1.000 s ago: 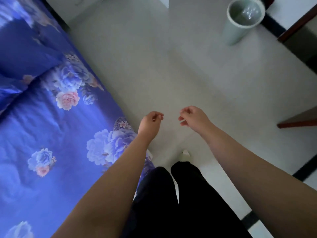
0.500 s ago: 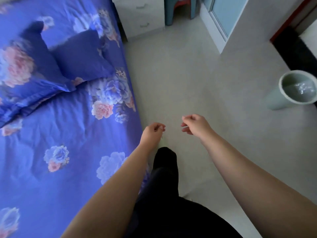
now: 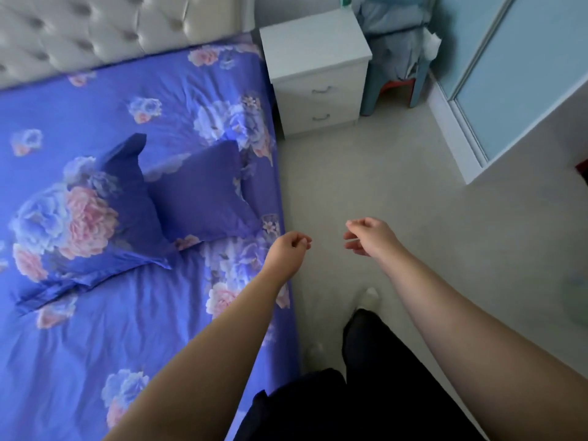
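My left hand hovers over the right edge of the bed, its fingers loosely curled with nothing in them. My right hand is held out over the pale floor, about a hand's width to the right of the left one. Its fingers are loosely bent, and no object shows in it. The bed carries a blue sheet with pink and white flowers. Two matching pillows lie on it to the left of my hands.
A tufted pale headboard closes the far end of the bed. A white two-drawer nightstand stands beside it, then a blue stool with cloth piled on it. Light-blue wardrobe doors fill the right. My dark trouser legs are below.
The view has swung up and left along the bed, so the headboard, nightstand and wardrobe now show. The bin has slid off to the right edge. Both hands stay held out in front.
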A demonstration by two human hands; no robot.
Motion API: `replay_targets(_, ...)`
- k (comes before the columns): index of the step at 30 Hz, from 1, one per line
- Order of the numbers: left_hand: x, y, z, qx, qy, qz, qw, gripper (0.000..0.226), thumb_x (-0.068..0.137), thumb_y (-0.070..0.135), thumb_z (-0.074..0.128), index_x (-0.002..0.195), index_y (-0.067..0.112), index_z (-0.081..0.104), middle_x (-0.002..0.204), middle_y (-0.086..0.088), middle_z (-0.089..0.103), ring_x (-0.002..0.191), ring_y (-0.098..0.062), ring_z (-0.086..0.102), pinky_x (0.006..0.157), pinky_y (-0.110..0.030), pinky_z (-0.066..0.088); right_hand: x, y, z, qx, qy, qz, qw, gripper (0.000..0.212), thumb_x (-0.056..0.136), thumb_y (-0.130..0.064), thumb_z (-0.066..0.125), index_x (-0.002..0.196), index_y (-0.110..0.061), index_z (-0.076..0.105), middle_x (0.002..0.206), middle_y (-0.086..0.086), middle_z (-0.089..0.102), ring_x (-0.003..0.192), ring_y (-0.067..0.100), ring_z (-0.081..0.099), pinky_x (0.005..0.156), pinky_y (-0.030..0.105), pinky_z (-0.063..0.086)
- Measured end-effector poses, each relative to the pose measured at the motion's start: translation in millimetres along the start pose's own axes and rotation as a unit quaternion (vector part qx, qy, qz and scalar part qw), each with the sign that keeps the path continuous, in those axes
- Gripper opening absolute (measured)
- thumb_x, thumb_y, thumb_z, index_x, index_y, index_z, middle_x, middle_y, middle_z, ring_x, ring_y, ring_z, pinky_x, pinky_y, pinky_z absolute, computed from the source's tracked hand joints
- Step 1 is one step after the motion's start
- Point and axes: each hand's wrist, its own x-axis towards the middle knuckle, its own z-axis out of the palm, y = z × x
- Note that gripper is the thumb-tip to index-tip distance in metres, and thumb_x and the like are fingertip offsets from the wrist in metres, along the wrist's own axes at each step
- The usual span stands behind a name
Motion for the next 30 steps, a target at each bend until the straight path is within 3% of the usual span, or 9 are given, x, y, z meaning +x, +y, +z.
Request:
replay_targets(4,91,32,-26,-0.016,0.014,-0.019,1.000,0.019,0.095,0.012,0.047,0.096,0.016,0.066,0.091,0.002,0.068,0.079,-0.016,0.059,0.080,-0.030,0.049,91,-76,8,-0.003,-0.021,-0.013,1.000,0.011,0.096,-0.024,0.051,0.088,-0.017,0.052,0.074,-0.003,0.061,0.048,0.007,0.057,0.055,0.021,0.042)
replay_targets(8,187,74,-57,-0.029,0.054,-0.055,0.997,0.020,0.096,0.015,0.046,0.099,0.016,0.066,0.089,0.007,0.065,0.068,-0.007,0.054,0.059,-0.017,0.042,187,-163,14,-0.039,-0.059,-0.016,0.997,0.014,0.097,-0.025,0.050,0.083,-0.021,0.050,0.074,-0.003,0.062,0.040,0.000,0.055,0.055,0.021,0.041)
replay_targets(12,271,117,-90,-0.051,0.087,-0.081,0.992,0.020,0.096,0.015,0.047,0.099,0.017,0.066,0.088,0.007,0.066,0.068,-0.007,0.055,0.058,-0.017,0.040,263,-249,22,-0.076,-0.083,-0.019,0.993,0.017,0.096,-0.024,0.051,0.080,-0.021,0.051,0.073,-0.003,0.062,0.046,0.004,0.056,0.055,0.021,0.042)
replay_targets(15,323,139,-112,-0.086,0.112,-0.104,0.985,0.018,0.096,0.015,0.047,0.094,0.020,0.064,0.091,0.002,0.069,0.074,-0.013,0.058,0.065,-0.023,0.044,313,-302,35,-0.108,-0.094,-0.022,0.989,0.017,0.097,-0.025,0.050,0.080,-0.022,0.050,0.072,-0.004,0.062,0.045,0.003,0.056,0.055,0.020,0.041)
replay_targets(19,393,153,-149,-0.071,0.121,-0.120,0.983,0.018,0.095,0.016,0.049,0.092,0.018,0.066,0.086,0.002,0.066,0.075,-0.014,0.058,0.061,-0.018,0.042,380,-355,65,-0.115,-0.116,-0.018,0.987,0.015,0.096,-0.024,0.050,0.081,-0.022,0.050,0.074,-0.002,0.063,0.048,0.005,0.056,0.054,0.020,0.042)
replay_targets(22,461,154,-182,-0.111,0.125,-0.126,0.978,0.019,0.095,0.013,0.049,0.084,0.021,0.062,0.088,-0.004,0.066,0.080,-0.021,0.061,0.076,-0.029,0.050,434,-393,95,-0.119,-0.121,-0.021,0.985,0.015,0.096,-0.021,0.050,0.082,-0.021,0.052,0.074,-0.002,0.062,0.056,0.011,0.055,0.055,0.020,0.042)
replay_targets(24,506,154,-205,-0.118,0.126,-0.125,0.977,0.018,0.095,0.012,0.048,0.089,0.019,0.063,0.090,-0.002,0.066,0.083,-0.018,0.061,0.082,-0.031,0.050,470,-418,116,-0.114,-0.116,-0.026,0.986,0.015,0.096,-0.020,0.050,0.082,-0.020,0.053,0.075,-0.001,0.063,0.057,0.012,0.056,0.056,0.021,0.043)
replay_targets(28,593,157,-261,-0.108,0.120,-0.134,0.978,0.019,0.096,0.013,0.046,0.095,0.018,0.064,0.092,0.001,0.066,0.079,-0.017,0.061,0.073,-0.022,0.047,540,-468,162,-0.113,-0.108,-0.012,0.988,0.012,0.096,-0.022,0.051,0.085,-0.020,0.056,0.079,-0.001,0.065,0.060,0.012,0.058,0.059,0.022,0.045)
replay_targets(30,630,162,-285,-0.116,0.116,-0.135,0.977,0.019,0.096,0.014,0.045,0.091,0.019,0.063,0.090,0.000,0.067,0.081,-0.020,0.062,0.080,-0.028,0.048,571,-490,184,-0.104,-0.106,-0.008,0.989,0.011,0.095,-0.023,0.051,0.085,-0.021,0.056,0.085,0.001,0.065,0.061,0.011,0.059,0.061,0.023,0.046)
